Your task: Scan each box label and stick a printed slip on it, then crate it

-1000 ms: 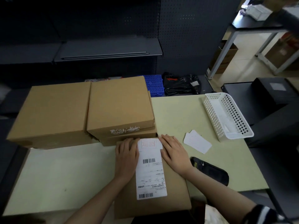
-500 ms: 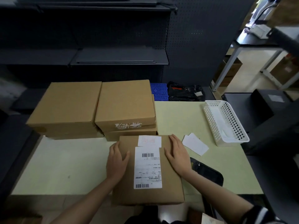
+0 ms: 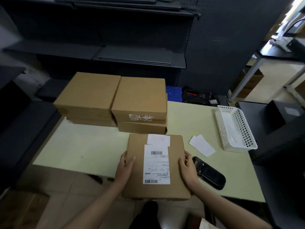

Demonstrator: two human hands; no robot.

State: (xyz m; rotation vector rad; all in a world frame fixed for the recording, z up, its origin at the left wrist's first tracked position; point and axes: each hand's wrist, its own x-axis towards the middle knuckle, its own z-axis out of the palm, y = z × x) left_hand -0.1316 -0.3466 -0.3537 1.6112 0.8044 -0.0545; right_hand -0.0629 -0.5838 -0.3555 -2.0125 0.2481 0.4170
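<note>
A flat brown cardboard box lies at the table's near edge and overhangs it. It carries a long white barcode label and a small white slip with a red stamp at its far edge. My left hand grips the box's left side, thumb on top. On the right side my right hand grips it the same way. A black handheld scanner lies on the table just right of my right hand.
Two stacks of brown boxes stand at the back of the pale green table. Loose white slips lie right of the held box. A white perforated basket sits at the right edge. A blue crate is behind the table.
My hands went from lying flat on the box top to gripping its two sides. The box has come back toward me, away from the stacks, and the view has pulled back.
</note>
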